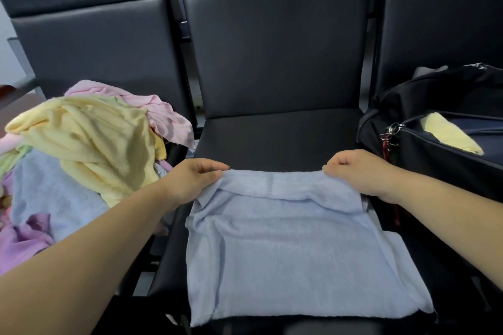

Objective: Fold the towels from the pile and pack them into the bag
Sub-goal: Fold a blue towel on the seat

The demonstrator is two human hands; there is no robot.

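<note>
A light blue towel (283, 247) lies spread on the middle black chair seat (272, 133), its far edge lifted and partly doubled over. My left hand (193, 182) pinches the towel's far left corner. At the far right corner, my right hand (362, 171) grips the same edge. A pile of towels (89, 144) in yellow, pink, blue and purple fills the left chair. On the right chair sits a black bag (435, 149), unzipped, with a folded yellow towel (451, 133) showing in its opening.
Three black padded chairs stand side by side with tall backrests (277, 43) behind. A metal zipper pull with a red tag (389, 136) hangs at the bag's near corner. A brown surface (11, 100) shows at the far left.
</note>
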